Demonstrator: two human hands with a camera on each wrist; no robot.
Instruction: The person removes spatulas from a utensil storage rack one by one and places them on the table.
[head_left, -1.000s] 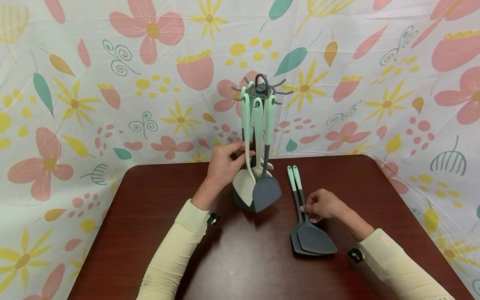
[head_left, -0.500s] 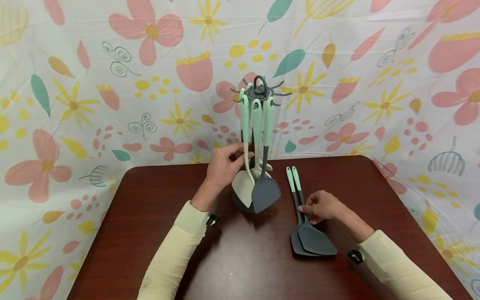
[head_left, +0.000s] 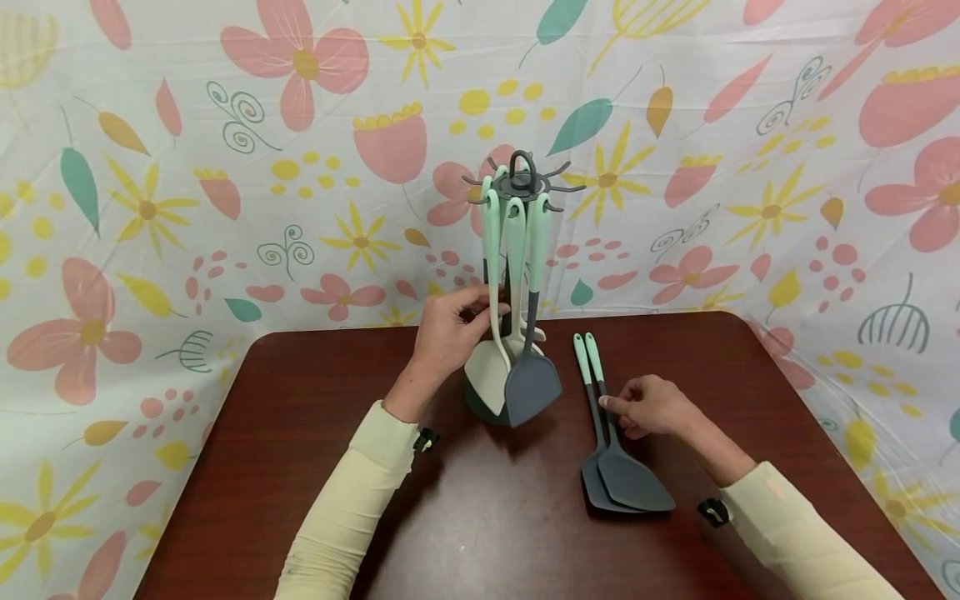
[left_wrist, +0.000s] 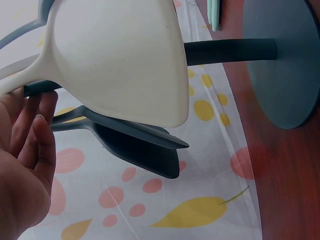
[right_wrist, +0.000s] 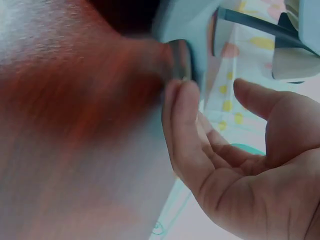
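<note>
A dark utensil stand (head_left: 519, 185) stands upright, with several mint-handled utensils hanging from its hooks. My left hand (head_left: 450, 333) reaches behind the hanging cream spatula (head_left: 487, 375) and holds the stand's pole (left_wrist: 230, 51); the spatula partly hides the fingertips. A grey spatula (head_left: 534, 388) hangs beside the cream one. To the right, two grey spatulas lie on the table, the upper spatula (head_left: 636, 483) overlapping the lower spatula (head_left: 591, 482). My right hand (head_left: 654, 407) is at the upper one's shaft. In the right wrist view its thumb stands apart from the fingers, whose tips are against a blurred grey part.
The dark red-brown table (head_left: 375, 517) has its back edge close to a flower-printed cloth (head_left: 300, 208). The stand's round base (left_wrist: 285, 75) rests near that edge. Bare hooks (head_left: 566, 187) stick out on the stand's right side.
My right thumb has lifted off the upper spatula's shaft, and the right hand has shifted slightly up. The left hand, the stand and the lying spatulas stay in place.
</note>
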